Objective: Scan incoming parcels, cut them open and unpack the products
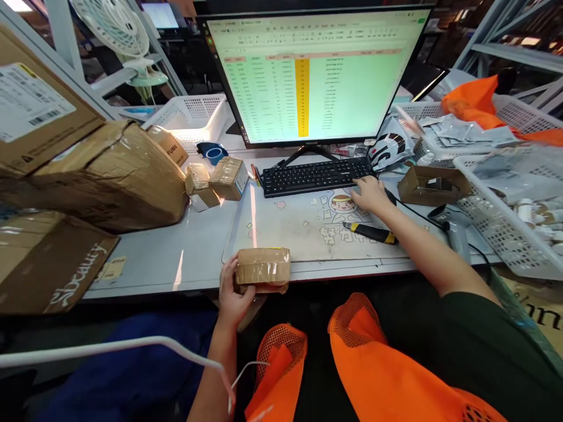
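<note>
My left hand grips a small taped cardboard box by its left side, at the desk's front edge. My right hand rests at the right end of a black keyboard, its fingertips on the keys there and nothing held. A black and yellow utility knife lies on the desk mat, just below my right forearm. Beyond the keyboard stands a monitor showing a spreadsheet with one yellow column.
Cardboard boxes are stacked on the left, with two small boxes near the keyboard. On the right are an open brown box, a scanner and white baskets. A white basket sits behind at left.
</note>
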Tool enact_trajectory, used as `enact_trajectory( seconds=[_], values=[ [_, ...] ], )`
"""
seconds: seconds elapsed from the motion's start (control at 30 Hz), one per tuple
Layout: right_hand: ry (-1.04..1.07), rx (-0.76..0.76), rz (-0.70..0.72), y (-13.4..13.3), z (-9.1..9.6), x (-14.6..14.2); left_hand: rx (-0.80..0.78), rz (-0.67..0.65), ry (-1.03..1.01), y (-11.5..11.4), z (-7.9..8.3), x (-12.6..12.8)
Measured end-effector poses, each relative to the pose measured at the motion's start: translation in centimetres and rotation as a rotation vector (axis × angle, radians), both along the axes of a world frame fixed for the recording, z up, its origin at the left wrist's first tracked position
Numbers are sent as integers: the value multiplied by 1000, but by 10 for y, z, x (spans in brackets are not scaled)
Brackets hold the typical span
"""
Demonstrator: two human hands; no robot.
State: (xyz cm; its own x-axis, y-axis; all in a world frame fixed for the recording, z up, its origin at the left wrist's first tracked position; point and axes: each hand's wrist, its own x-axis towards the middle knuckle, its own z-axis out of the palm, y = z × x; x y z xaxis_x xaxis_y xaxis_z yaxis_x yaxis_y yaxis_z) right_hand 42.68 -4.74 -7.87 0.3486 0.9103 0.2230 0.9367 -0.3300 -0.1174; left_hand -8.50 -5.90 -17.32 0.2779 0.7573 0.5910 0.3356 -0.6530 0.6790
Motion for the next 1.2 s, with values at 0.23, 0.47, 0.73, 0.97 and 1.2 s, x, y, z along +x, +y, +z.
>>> enact_trajectory(
  seconds=[0.23, 0.47, 0.73, 0.97, 1.2],
  values=[
    [58, -82, 109, -123, -25, -26, 13, -116, 211, -16, 28, 26],
    [86, 143, 248, -174, -41, -48, -7, -116, 189, 7, 27, 82],
    [109, 328, 654, -207, -23, -116, 185, -82, 387, -29, 46, 117],
    [100, 353, 700, -179, -26, -131, 186, -35, 389, -20, 40, 131],
    [155, 441, 739, -159, -17, -140, 264, -135, 371, 4, 60, 119]
  ],
)
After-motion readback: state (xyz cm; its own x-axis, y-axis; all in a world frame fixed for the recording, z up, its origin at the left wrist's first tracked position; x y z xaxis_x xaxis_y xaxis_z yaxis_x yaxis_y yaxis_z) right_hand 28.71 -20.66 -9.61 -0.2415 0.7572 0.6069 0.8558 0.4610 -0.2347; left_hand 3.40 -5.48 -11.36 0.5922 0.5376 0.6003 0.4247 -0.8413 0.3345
